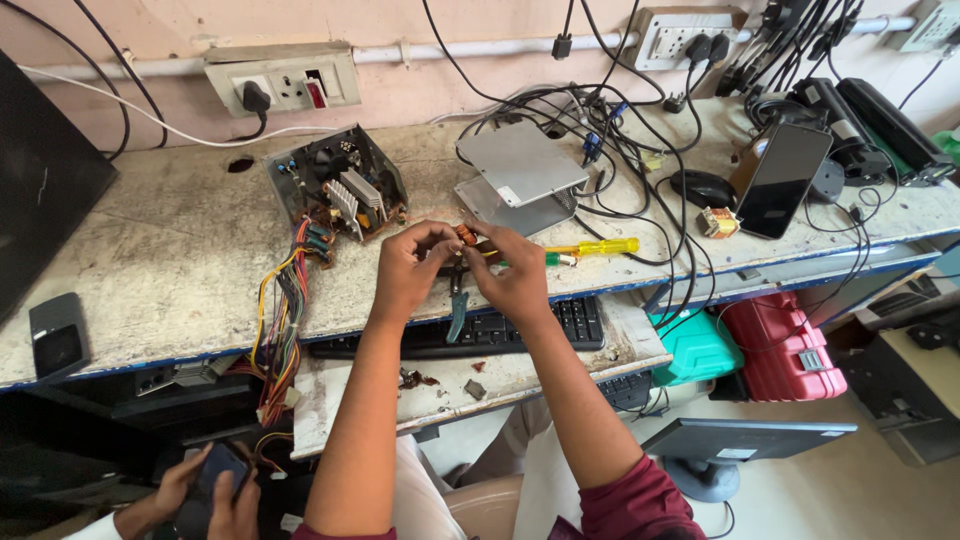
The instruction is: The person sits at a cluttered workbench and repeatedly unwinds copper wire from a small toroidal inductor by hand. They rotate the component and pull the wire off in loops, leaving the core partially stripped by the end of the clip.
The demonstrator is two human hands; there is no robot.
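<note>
Your left hand (408, 268) and your right hand (515, 272) are close together over the front edge of the workbench (170, 250). Between your fingertips sits a small orange coil part (465, 235). Both hands pinch it, the left from one side and the right from the other. It is so small that I cannot tell just how each finger sits on it. A pair of pliers with teal handles (458, 305) hangs down just under your hands, and your right hand seems to hold its top.

Just behind your left hand is an open power supply box (338, 185) with a bunch of coloured wires (283, 320) spilling over the edge. A yellow screwdriver (597, 247) lies just right of your right hand. A black keyboard (500, 328) sits on the shelf below your hands. Low on the left, another person's hands hold a phone (215, 475).
</note>
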